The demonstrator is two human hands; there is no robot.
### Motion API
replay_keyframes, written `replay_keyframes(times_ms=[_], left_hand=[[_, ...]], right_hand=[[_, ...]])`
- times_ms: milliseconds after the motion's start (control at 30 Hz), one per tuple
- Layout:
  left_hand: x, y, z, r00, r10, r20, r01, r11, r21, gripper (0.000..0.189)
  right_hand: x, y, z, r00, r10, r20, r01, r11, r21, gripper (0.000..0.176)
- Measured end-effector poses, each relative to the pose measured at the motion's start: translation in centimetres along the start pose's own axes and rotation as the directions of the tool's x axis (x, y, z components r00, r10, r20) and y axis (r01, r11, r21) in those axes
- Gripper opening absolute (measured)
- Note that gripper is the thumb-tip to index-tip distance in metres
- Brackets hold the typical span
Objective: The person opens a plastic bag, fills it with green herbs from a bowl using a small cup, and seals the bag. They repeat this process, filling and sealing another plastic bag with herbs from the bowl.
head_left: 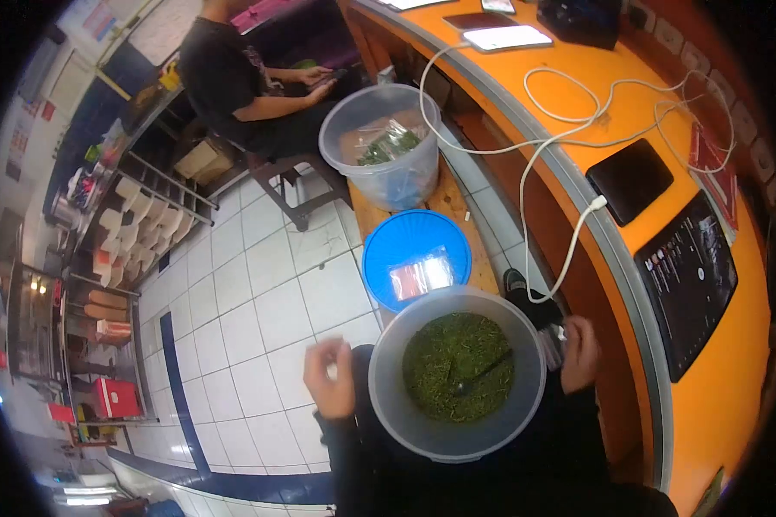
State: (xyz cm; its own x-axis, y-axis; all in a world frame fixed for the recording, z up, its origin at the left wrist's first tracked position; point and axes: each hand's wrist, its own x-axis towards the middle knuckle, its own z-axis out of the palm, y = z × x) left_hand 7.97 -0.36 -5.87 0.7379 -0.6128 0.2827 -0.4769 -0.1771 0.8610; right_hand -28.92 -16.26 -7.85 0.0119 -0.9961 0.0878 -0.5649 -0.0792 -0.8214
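Observation:
A translucent plastic tub rests on my lap, holding chopped green herbs. A black spoon lies on the herbs. Left of the tub, my left hand is raised with its fingers curled together; a pale spot shows between them, too small to name. On the tub's other side, my right hand pinches a small clear plastic bag close to the rim. Just beyond the tub, a blue lid carries flat clear plastic bags.
A second tub with filled bags stands on a wooden bench. Along the right runs an orange counter with a white cable, a black tablet-like device and phones. A seated person holds a phone at the back.

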Motion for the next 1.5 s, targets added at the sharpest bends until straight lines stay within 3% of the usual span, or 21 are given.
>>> replay_keyframes(times_ms=[33,100,133,200,233,267,300,333,400,567,667,800,833,867,900,1000,1033,1100,1200,1400,1500], left_hand=[[-2.6,1.1,-1.1,0.999,-0.049,-0.020,0.048,0.997,-0.068,0.010],[-7.1,4.6,-2.3,0.990,-0.138,0.023,0.140,0.969,-0.205,0.008],[-8.9,7.0,-2.7,0.974,-0.203,0.102,0.225,0.931,-0.286,0.007],[-11.8,9.9,-2.3,0.930,-0.169,0.326,0.286,0.890,-0.355,0.016],[-12.3,12.1,-2.0,0.854,-0.178,0.489,0.386,0.846,-0.367,0.021],[-12.2,14.2,-1.1,0.799,-0.135,0.586,0.439,0.797,-0.415,0.024],[-12.4,15.6,-0.3,0.737,-0.081,0.671,0.492,0.745,-0.450,0.027],[-13.1,15.5,0.4,0.748,-0.074,0.660,0.480,0.747,-0.460,0.027],[-13.7,14.3,1.7,0.621,0.009,0.784,0.611,0.621,-0.491,0.028],[-13.1,14.6,0.9,0.645,0.049,0.762,0.587,0.607,-0.536,0.022],[-12.7,14.7,0.5,0.638,-0.035,0.769,0.591,0.663,-0.460,0.018],[-13.4,13.7,0.8,0.712,-0.062,0.699,0.526,0.708,-0.472,0.014],[-13.5,13.7,0.8,0.753,-0.082,0.653,0.495,0.724,-0.480,0.013],[-13.6,13.7,0.8,0.742,-0.082,0.666,0.502,0.726,-0.471,0.013],[-13.6,13.8,0.8,0.779,-0.103,0.618,0.454,0.773,-0.443,0.013],[-13.5,13.9,0.9,0.810,-0.118,0.575,0.369,0.864,-0.343,0.012],[-13.4,13.9,1.1,0.831,-0.055,0.553,0.287,0.895,-0.342,0.012],[-13.2,14.1,1.5,0.842,0.040,0.538,0.155,0.937,-0.312,0.013],[-13.1,13.6,1.4,0.818,0.026,0.574,0.096,0.979,-0.181,0.012],[-12.8,14.1,1.1,0.747,-0.016,0.665,0.233,0.943,-0.239,0.009],[-13.0,14.4,1.4,0.732,0.020,0.681,0.177,0.960,-0.217,0.011]], right_hand=[[-1.5,-0.4,-1.1,1.000,-0.015,-0.001,0.015,1.000,0.007,0.026],[-4.3,-1.4,-3.0,0.954,-0.164,-0.250,0.170,0.986,0.000,0.023],[-5.7,-2.2,-4.0,0.952,-0.172,-0.253,0.179,0.984,0.004,0.023],[-7.9,-4.7,-5.1,0.969,-0.169,-0.180,0.218,0.927,0.303,0.020],[-8.2,-6.7,-4.6,0.948,-0.251,-0.197,0.313,0.849,0.426,0.016],[-8.6,-8.3,-4.5,0.943,-0.267,-0.200,0.329,0.842,0.428,0.016],[-9.0,-9.7,-4.5,0.965,-0.256,-0.048,0.240,0.798,0.552,0.015],[-9.2,-10.9,-4.5,0.960,-0.258,0.106,0.128,0.745,0.654,0.015],[-9.0,-12.9,-4.3,0.947,-0.292,0.132,0.146,0.761,0.633,0.014],[-9.2,-13.8,-4.2,0.956,-0.245,0.161,0.090,0.769,0.633,0.013],[-9.5,-13.2,-3.9,0.964,-0.177,0.200,0.023,0.800,0.600,0.012],[-9.5,-13.9,-4.2,0.928,-0.038,0.371,-0.139,0.887,0.439,0.017],[-9.4,-14.1,-3.6,0.962,-0.237,0.138,0.173,0.915,0.364,0.023],[-9.3,-14.0,-3.3,0.891,-0.449,-0.069,0.453,0.866,0.211,0.030],[-9.3,-13.6,-3.5,0.894,-0.448,-0.015,0.436,0.860,0.266,0.043],[-9.1,-13.9,-4.6,0.818,-0.558,0.138,0.508,0.814,0.281,0.042],[-9.3,-14.0,-4.9,0.813,-0.484,0.325,0.383,0.864,0.327,0.037],[-9.7,-13.4,-4.4,0.805,-0.433,0.405,0.299,0.886,0.353,0.035],[-9.6,-12.8,-4.3,0.778,-0.366,0.511,0.151,0.898,0.413,0.031],[-8.6,-11.6,-5.1,0.705,-0.377,0.601,0.094,0.889,0.448,0.023],[-9.0,-11.4,-4.9,0.666,-0.325,0.672,0.097,0.930,0.353,0.022]])
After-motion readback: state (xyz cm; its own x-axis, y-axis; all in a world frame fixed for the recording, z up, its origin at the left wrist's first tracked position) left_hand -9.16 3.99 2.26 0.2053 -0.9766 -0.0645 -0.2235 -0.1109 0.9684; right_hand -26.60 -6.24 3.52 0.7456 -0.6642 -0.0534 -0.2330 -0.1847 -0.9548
